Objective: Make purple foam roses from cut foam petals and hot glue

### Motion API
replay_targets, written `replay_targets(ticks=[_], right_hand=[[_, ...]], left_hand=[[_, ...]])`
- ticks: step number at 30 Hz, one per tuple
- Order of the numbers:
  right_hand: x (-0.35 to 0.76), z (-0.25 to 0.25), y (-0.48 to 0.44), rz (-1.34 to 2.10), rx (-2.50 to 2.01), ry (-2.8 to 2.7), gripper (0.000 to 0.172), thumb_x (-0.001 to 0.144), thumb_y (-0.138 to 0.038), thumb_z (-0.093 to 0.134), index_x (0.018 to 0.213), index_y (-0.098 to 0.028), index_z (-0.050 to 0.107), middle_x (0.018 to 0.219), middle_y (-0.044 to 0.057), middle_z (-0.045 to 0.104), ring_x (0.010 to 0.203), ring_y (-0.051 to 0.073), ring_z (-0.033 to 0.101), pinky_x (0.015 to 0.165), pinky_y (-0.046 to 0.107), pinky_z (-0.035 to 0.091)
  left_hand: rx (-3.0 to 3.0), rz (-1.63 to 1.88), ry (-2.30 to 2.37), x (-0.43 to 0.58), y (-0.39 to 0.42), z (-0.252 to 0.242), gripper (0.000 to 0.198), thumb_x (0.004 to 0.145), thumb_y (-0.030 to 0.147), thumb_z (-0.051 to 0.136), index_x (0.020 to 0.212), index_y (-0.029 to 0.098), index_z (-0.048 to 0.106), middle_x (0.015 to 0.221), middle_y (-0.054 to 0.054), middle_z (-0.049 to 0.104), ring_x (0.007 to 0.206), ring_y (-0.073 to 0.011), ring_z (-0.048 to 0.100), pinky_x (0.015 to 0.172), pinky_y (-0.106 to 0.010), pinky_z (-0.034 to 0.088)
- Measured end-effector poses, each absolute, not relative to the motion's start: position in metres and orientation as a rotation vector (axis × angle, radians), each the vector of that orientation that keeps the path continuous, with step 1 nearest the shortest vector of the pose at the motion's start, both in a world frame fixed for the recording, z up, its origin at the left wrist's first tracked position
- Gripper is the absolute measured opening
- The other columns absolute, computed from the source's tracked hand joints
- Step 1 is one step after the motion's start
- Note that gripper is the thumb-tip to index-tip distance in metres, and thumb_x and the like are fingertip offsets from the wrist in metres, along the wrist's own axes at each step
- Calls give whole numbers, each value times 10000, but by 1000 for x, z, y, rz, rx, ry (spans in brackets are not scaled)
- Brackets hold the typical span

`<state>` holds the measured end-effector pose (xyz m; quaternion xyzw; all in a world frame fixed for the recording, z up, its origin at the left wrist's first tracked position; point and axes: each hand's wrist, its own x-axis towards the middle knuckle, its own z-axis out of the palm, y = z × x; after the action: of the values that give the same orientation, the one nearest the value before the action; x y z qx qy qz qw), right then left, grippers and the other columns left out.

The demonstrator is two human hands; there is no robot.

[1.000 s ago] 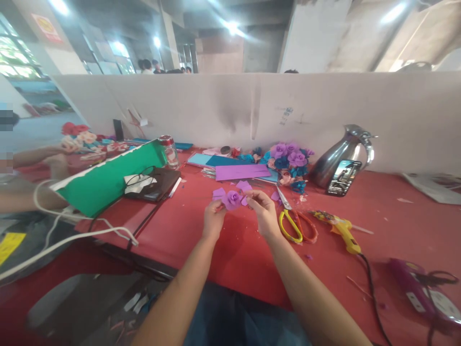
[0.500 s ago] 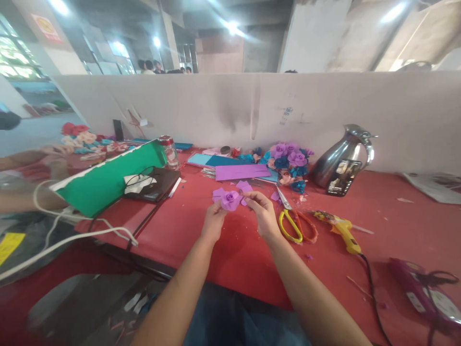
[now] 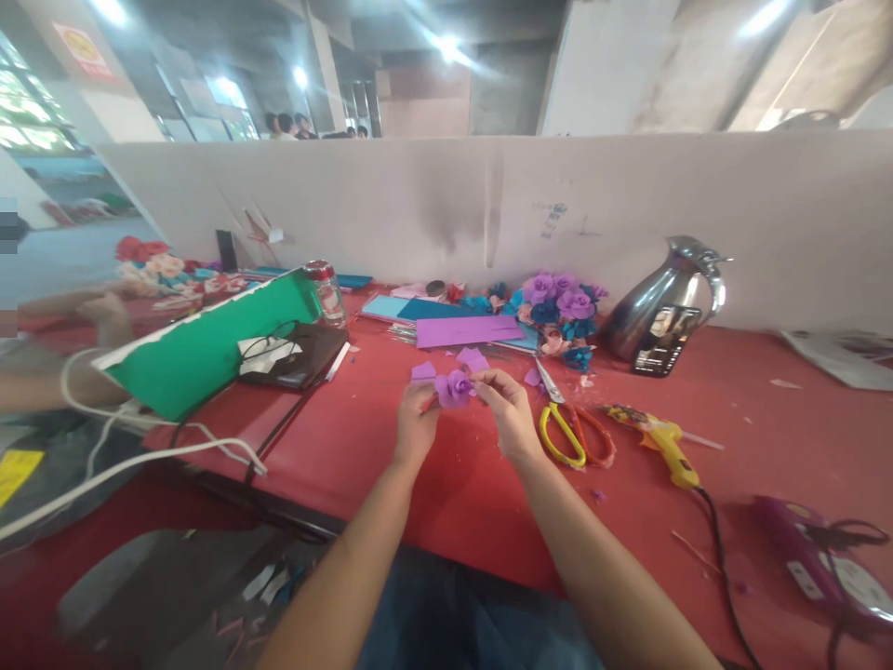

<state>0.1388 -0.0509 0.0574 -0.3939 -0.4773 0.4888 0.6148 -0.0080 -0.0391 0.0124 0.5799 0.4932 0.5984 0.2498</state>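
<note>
A purple paper flower (image 3: 455, 388) with curled petals is held up between both hands above the red table. My left hand (image 3: 417, 419) is closed on its left side. From the right, the pinched fingertips of my right hand (image 3: 508, 409) touch the flower's edge; whether a loose petal is between them I cannot make out. Just behind lie cut purple paper pieces (image 3: 473, 359) and a purple paper sheet (image 3: 467, 330). Scissors (image 3: 564, 423) with yellow and orange handles lie right of my right hand.
A yellow glue gun (image 3: 666, 448) with a black cord lies at right, near a steel jug (image 3: 646, 298) with a phone (image 3: 665, 341) against it. Finished paper flowers (image 3: 558, 312) are heaped behind. Left are a green board (image 3: 216, 344), a jar (image 3: 326, 296) and a co-worker's arm (image 3: 62, 386).
The flower has been turned so its centre faces more to the right, towards my right hand. My left hand has shifted slightly right; the right hand has stayed nearly in place.
</note>
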Motion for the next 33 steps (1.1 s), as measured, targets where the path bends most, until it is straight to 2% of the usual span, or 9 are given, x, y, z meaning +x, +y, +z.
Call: replay_targets(ticks=[4, 7, 18, 23, 33], right_hand=[[140, 54, -50, 1088, -899, -1129, 114, 692, -311, 632, 769, -230, 653, 750, -2, 620, 727, 162, 537, 721, 292, 421], [140, 50, -48, 1060, -920, -1145, 117, 692, -296, 633, 785, -229, 658, 760, -7, 619, 723, 160, 542, 719, 294, 417], [141, 46, -44, 1021, -975, -1129, 131, 690, -318, 647, 780, -225, 668, 717, -9, 608, 678, 152, 522, 687, 288, 408], [140, 45, -44, 951, -976, -1239, 130, 713, -332, 652, 783, -228, 686, 771, 10, 638, 686, 159, 535, 691, 300, 412], [141, 44, -44, 877, -1050, -1261, 115, 714, -310, 627, 757, -227, 694, 758, 19, 670, 678, 169, 543, 696, 319, 418]], left_hand=[[1720, 1664, 1456, -9, -39, 11, 194, 688, 103, 590, 702, 231, 735, 754, -55, 684, 785, -226, 535, 823, -372, 416], [1807, 1654, 1521, -10, -39, 9, 201, 720, 116, 575, 737, 229, 741, 768, -61, 688, 767, -225, 520, 781, -360, 407], [1578, 1696, 1440, -11, -37, 8, 131, 709, 183, 626, 751, 238, 737, 833, -56, 686, 873, -240, 536, 885, -384, 410], [1701, 1689, 1462, -10, -38, 8, 142, 720, 162, 622, 742, 241, 738, 805, -67, 666, 847, -244, 526, 861, -381, 411], [1835, 1655, 1545, -10, -39, 7, 229, 737, 80, 569, 781, 230, 736, 814, -67, 671, 819, -232, 535, 817, -361, 411]])
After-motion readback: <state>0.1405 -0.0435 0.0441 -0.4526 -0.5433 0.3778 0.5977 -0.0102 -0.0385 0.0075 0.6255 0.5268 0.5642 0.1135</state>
